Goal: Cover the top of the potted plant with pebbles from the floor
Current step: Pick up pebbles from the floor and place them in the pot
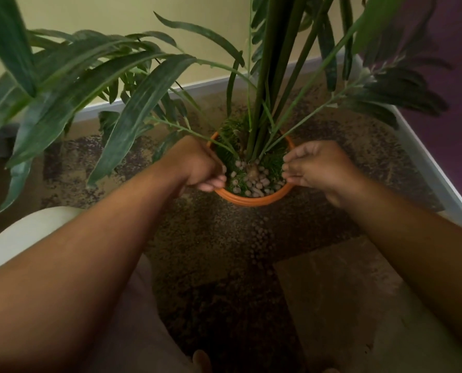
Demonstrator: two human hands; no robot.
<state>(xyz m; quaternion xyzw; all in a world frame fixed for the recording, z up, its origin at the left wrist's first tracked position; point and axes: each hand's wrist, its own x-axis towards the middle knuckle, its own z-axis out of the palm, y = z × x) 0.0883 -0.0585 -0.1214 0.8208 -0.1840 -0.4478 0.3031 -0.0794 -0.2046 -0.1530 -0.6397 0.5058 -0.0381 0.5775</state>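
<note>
An orange pot (251, 202) stands on the carpet with a tall green plant (265, 103) rising from it. Pale pebbles (252, 181) lie on the near half of its top, among green moss-like tufts. My left hand (197, 165) is curled into a fist over the pot's left rim, fingertips touching the rim's edge. What the fist holds is hidden. My right hand (318, 165) hovers at the right rim, its fingers loosely bent and apart, with nothing seen in them.
Long leaves (103, 84) hang over the left side, above my left forearm. The pot sits in a corner between a yellow wall with a white skirting (143, 99) and a purple wall (453, 130). Patterned brown carpet (224, 251) lies in front; my knee (22, 232) is at lower left.
</note>
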